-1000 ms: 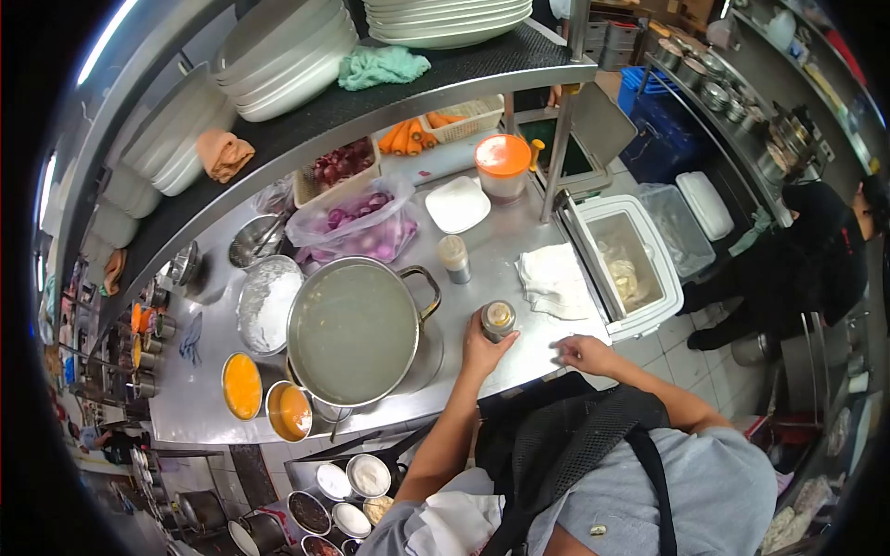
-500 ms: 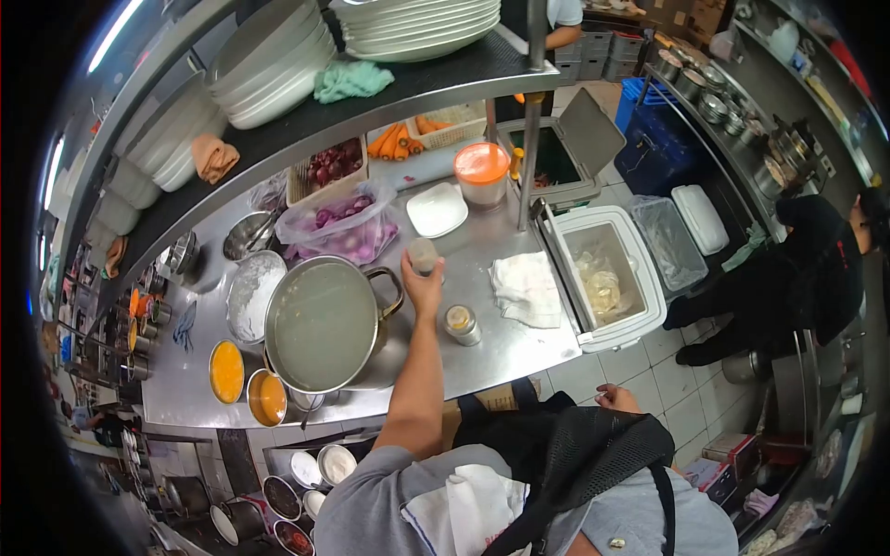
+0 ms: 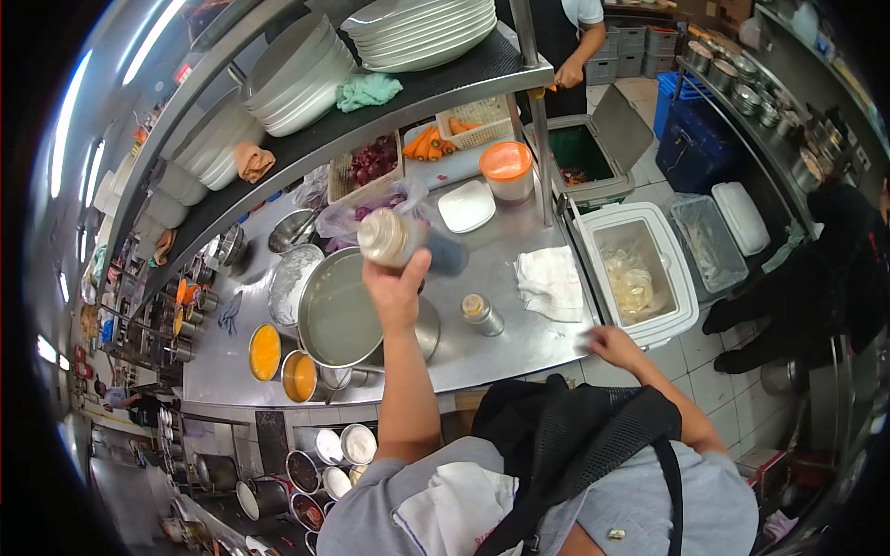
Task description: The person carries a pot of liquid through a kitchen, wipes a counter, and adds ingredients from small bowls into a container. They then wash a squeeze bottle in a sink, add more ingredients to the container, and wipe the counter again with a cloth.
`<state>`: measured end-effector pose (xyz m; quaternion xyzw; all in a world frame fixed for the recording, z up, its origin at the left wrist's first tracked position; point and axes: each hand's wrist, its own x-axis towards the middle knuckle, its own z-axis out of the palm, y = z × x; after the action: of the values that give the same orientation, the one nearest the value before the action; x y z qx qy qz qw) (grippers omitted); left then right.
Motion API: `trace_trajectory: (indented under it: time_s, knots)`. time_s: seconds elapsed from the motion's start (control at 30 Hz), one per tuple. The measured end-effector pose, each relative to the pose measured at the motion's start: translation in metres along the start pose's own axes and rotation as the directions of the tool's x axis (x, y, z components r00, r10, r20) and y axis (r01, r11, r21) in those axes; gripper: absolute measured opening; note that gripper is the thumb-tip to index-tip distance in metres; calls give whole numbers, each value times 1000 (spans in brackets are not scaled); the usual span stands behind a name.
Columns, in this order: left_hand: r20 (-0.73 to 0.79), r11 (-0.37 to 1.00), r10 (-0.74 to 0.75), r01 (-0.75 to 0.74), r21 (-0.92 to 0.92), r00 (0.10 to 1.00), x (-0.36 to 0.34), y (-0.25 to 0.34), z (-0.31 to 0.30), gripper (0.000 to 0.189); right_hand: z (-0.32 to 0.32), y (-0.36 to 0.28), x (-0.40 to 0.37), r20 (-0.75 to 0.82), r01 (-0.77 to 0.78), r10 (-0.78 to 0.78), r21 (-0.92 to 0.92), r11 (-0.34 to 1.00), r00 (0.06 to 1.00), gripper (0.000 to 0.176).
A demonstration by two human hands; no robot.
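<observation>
My left hand (image 3: 396,289) is wrapped round a clear container with a pale top (image 3: 385,237), lifted and tilted above the steel table (image 3: 454,357); its dark lower part is blurred. The large pot of cloudy liquid (image 3: 341,310) stands just left of that wrist. A second capped shaker (image 3: 482,315) is upright on the table, right of my left forearm. At the table's right front corner is my right hand (image 3: 616,348), fingers drawn together, with a small dark blur at their tips. Behind it lies a folded white cloth (image 3: 550,283).
A white dish (image 3: 466,206), an orange-lidded tub (image 3: 507,172) and carrots (image 3: 428,144) are at the back. Two orange-filled pots (image 3: 265,352) stand front left. An overhead shelf (image 3: 417,97) holds plates. An open white cooler (image 3: 640,269) is on the right. Two co-workers are nearby.
My left hand has raised the container off the table and tilted it. My right hand has come up to the table's corner. The view has shifted, and a co-worker's arm shows more at the back.
</observation>
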<state>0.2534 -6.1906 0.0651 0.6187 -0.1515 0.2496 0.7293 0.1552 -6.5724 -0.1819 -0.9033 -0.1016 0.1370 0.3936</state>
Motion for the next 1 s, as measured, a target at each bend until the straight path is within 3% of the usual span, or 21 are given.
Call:
trace_trajectory:
  time_s: [0.07, 0.1, 0.13, 0.2, 0.23, 0.3, 0.33, 0.4, 0.5, 0.57, 0.6, 0.63, 0.67, 0.7, 0.77, 0.83, 0.97, 1.0]
  knots:
    - [35, 999, -31, 32, -23, 999, -29, 14, -15, 67, -9, -60, 34, 28, 96, -99, 98, 991, 995, 39]
    - [66, 997, -64, 67, -43, 996, -44, 21, -24, 69, 1, -71, 55, -2, 219, -222, 148, 964, 975, 41]
    - [76, 991, -133, 132, 20, 988, -60, 25, -34, 73, 0, -101, 67, 20, 234, -240, 157, 959, 970, 45]
    - [83, 970, -228, 219, 103, 970, -91, 26, -53, 77, 11, -145, 91, 14, 308, -316, 175, 935, 949, 70]
    - [78, 961, -258, 248, 120, 963, -106, 25, -63, 76, 27, -157, 101, -10, 304, -308, 185, 934, 951, 70]
    - [80, 940, -330, 320, 121, 941, -134, 26, -82, 68, 61, -170, 127, -258, 548, -542, -55, 834, 800, 80]
    - [69, 925, -363, 350, 148, 929, -146, 26, -89, 66, 72, -178, 132, -284, 532, -524, -57, 845, 803, 80]
    - [63, 891, -422, 400, 216, 905, -169, 24, -106, 63, 86, -188, 137, -123, 256, -235, 198, 946, 964, 78]
    - [49, 854, -456, 421, 307, 889, -193, 21, -128, 62, 88, -180, 119, -159, 222, -186, 258, 940, 970, 71]
    - [87, 823, -512, 459, 335, 854, -203, 11, -141, 66, 87, -157, 103, -265, 347, -271, 303, 888, 925, 75]
    - [118, 829, -484, 411, 380, 867, -201, 7, -144, 70, 81, -149, 88, -277, 298, -221, 278, 913, 935, 75]
    - [217, 890, -343, 243, 385, 914, -204, -14, -161, 73, 71, -142, 72, -301, 315, -218, 328, 891, 928, 77]
    - [242, 904, -362, 277, 325, 900, -205, -37, -172, 73, 59, -133, 52, -290, 295, -195, 360, 885, 937, 77]
    - [309, 903, -373, 265, 339, 875, -194, -34, -158, 71, 44, -127, 27, -346, 293, -171, 339, 894, 922, 76]
    - [232, 772, -570, 416, 482, 788, -185, 42, -77, 59, 17, -109, -24, -390, 261, -114, 347, 901, 914, 74]
    - [310, 745, -649, 498, 445, 695, -177, 54, -25, 63, -5, -82, -82, -489, 254, -70, 320, 913, 869, 69]
    - [478, 776, -631, 474, 417, 611, -195, 10, 82, 64, -43, -6, -211, -593, 91, 139, 340, 936, 793, 67]
    - [549, 833, -551, 375, 406, 629, -204, 2, 118, 64, -50, 15, -244, -621, 84, 207, 406, 910, 756, 66]
